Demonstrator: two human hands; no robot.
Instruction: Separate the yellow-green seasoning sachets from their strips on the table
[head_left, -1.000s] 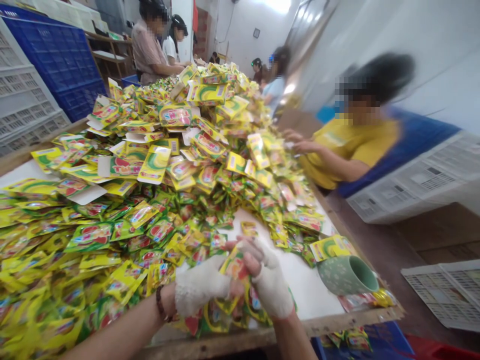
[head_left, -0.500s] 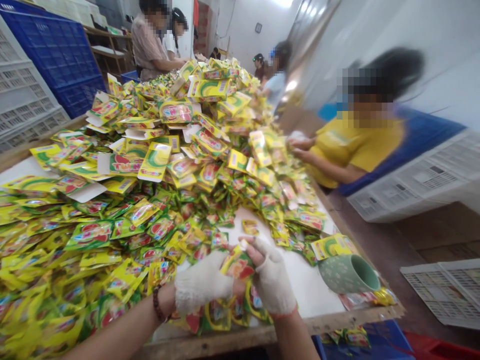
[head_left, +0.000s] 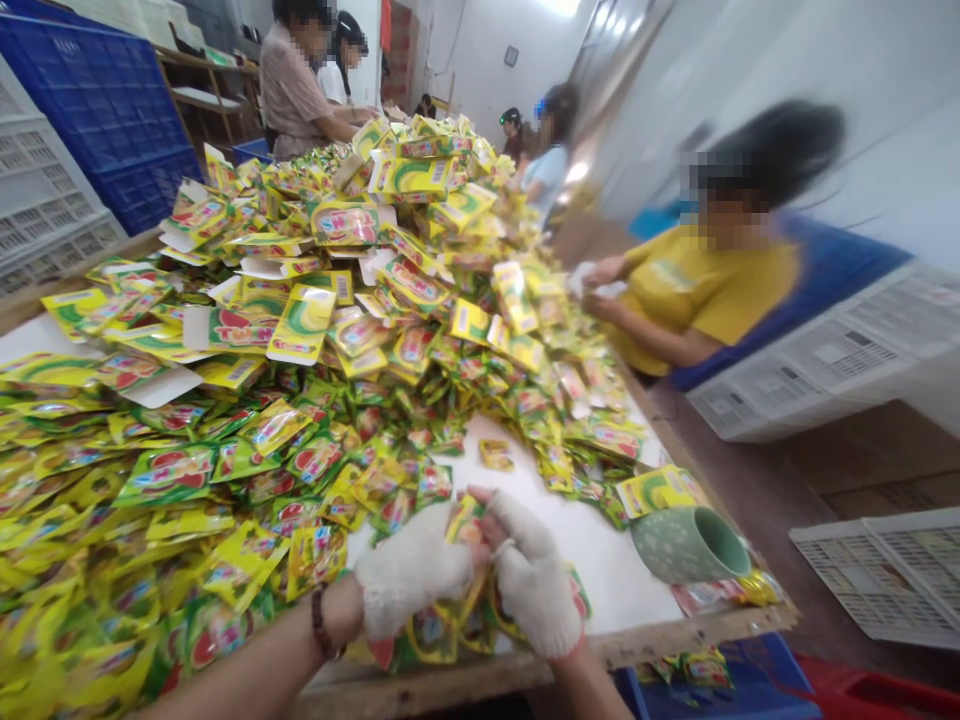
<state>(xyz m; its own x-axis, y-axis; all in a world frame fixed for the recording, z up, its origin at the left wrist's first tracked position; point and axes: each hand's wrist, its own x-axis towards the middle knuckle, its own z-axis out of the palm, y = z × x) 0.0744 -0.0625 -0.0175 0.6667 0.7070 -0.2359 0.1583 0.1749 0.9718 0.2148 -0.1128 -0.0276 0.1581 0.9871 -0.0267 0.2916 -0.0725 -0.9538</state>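
Both my hands wear white knit gloves with the fingertips bare and meet near the table's front edge. My left hand (head_left: 416, 565) is closed around a small yellow-and-green carton (head_left: 466, 518) with fruit print. On its right side, my right hand (head_left: 534, 575) has its fingers bent against the same carton, hiding much of it. Below and between the hands lie several candy packets (head_left: 433, 638) on the white tabletop (head_left: 592, 560). A single yellow packet (head_left: 495, 454) rests just beyond my fingers.
A large heap of cartons (head_left: 300, 325) and loose packets (head_left: 169, 470) covers the left and middle. At right lies a green cup (head_left: 686, 545) on its side. A blue crate (head_left: 727, 690) stands below the edge. A person in yellow (head_left: 697, 290) works at the right; others are farther back.
My right hand has come down and closer to my left, covering more of the carton. The carton's white end no longer shows. The view has shifted slightly.
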